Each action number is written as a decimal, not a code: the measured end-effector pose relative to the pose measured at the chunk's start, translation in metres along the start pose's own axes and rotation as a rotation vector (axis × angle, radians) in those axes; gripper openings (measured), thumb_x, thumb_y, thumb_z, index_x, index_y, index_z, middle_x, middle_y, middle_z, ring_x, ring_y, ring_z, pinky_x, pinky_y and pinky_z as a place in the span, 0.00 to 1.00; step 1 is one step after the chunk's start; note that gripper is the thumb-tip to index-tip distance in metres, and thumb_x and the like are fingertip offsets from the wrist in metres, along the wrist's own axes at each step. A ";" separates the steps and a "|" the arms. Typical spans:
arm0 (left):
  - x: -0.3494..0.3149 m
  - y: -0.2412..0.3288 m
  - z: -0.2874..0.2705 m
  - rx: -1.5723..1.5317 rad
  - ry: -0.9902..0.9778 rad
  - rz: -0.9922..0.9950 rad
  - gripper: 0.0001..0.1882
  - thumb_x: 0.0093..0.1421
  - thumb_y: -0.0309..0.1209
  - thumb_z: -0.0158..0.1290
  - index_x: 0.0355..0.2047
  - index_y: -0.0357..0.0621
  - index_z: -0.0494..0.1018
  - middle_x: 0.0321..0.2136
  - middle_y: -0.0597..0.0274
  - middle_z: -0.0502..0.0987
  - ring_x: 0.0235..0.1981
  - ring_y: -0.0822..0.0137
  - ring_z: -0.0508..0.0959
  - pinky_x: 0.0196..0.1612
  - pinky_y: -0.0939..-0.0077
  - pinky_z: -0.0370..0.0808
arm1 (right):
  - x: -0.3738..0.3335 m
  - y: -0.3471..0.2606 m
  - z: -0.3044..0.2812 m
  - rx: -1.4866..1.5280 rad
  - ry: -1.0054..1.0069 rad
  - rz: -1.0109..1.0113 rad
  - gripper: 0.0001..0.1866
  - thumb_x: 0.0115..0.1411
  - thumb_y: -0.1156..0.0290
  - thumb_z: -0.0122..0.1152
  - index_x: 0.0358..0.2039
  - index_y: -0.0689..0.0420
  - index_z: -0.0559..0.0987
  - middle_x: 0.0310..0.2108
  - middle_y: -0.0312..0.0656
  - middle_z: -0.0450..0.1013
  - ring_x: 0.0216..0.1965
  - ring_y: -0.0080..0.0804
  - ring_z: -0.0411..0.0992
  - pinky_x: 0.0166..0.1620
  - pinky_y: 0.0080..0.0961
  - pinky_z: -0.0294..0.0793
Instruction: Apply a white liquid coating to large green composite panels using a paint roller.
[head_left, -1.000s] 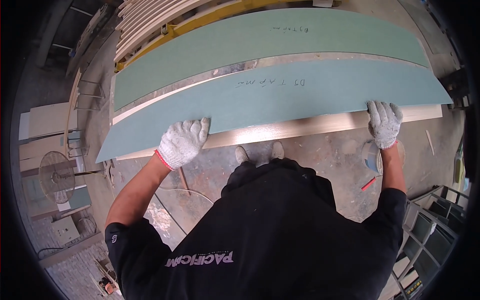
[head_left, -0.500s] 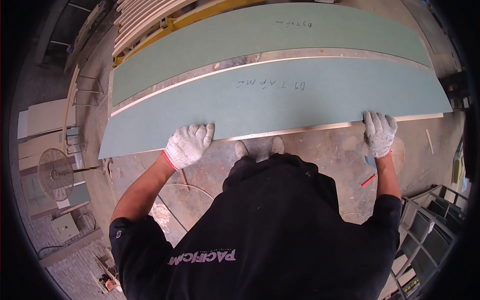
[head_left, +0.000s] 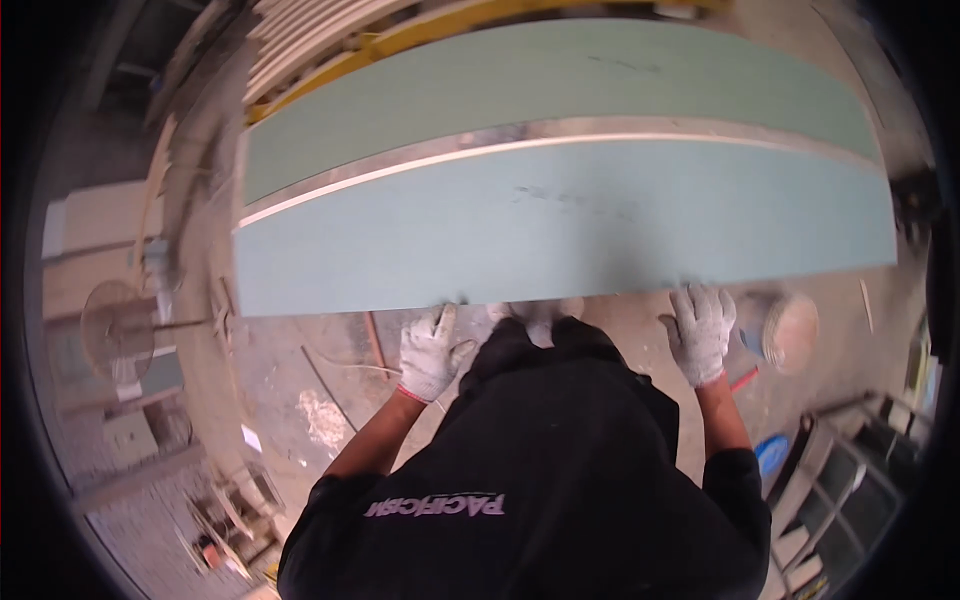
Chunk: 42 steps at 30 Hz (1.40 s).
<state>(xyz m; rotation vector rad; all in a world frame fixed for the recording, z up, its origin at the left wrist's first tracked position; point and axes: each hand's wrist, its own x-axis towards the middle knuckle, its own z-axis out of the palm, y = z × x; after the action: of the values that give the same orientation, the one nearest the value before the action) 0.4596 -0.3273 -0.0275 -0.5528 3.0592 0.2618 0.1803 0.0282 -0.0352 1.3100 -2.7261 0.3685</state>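
Note:
In front of me lies a long pale-green board [head_left: 420, 240] with handwriting on its face. My left hand [head_left: 430, 352], in a white knitted glove, is at the board's near edge, fingers stretched out and thumb apart. My right hand [head_left: 700, 332], gloved the same way, has its fingertips at that same edge farther right, with the fingers spread. Neither hand is wrapped round the board. Beyond it lies a second green board [head_left: 560, 80], with a narrow gap between the two.
A yellow beam [head_left: 440, 25] and stacked pale strips [head_left: 300, 50] are at the back left. A stand fan [head_left: 118, 332] is on the left. At the right are a metal rack [head_left: 840, 490], a round pale disc [head_left: 790, 333] and a blue object [head_left: 771, 455].
Both hands have let go of the near board's edge and opened. They have come closer together and nearer to my body. The near board sits straighter in view.

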 end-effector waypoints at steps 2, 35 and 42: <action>-0.005 -0.019 0.010 0.001 -0.056 -0.191 0.41 0.57 0.48 0.63 0.66 0.46 0.63 0.58 0.48 0.71 0.56 0.49 0.73 0.58 0.47 0.67 | 0.007 -0.014 0.008 0.027 0.000 -0.023 0.30 0.48 0.59 0.75 0.51 0.53 0.78 0.52 0.48 0.71 0.57 0.50 0.68 0.62 0.56 0.62; -0.010 -0.641 -0.094 -0.263 -0.086 -0.834 0.27 0.66 0.47 0.45 0.50 0.36 0.78 0.48 0.32 0.78 0.53 0.38 0.77 0.58 0.51 0.72 | 0.088 -0.338 0.151 1.324 0.047 1.593 0.18 0.68 0.48 0.60 0.30 0.47 0.72 0.18 0.35 0.69 0.15 0.29 0.66 0.17 0.28 0.65; -0.005 -0.611 -0.171 -0.280 0.066 -0.828 0.26 0.65 0.46 0.46 0.49 0.35 0.78 0.47 0.33 0.78 0.53 0.38 0.77 0.57 0.51 0.72 | 0.081 -0.337 0.155 1.346 0.262 1.591 0.14 0.70 0.54 0.60 0.31 0.47 0.72 0.18 0.32 0.68 0.16 0.26 0.65 0.18 0.23 0.65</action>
<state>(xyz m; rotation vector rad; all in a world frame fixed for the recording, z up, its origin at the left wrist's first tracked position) 0.6789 -0.9186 0.0431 -1.7653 2.5502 0.6294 0.3948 -0.2753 -0.1106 -1.3015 -2.3640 2.2911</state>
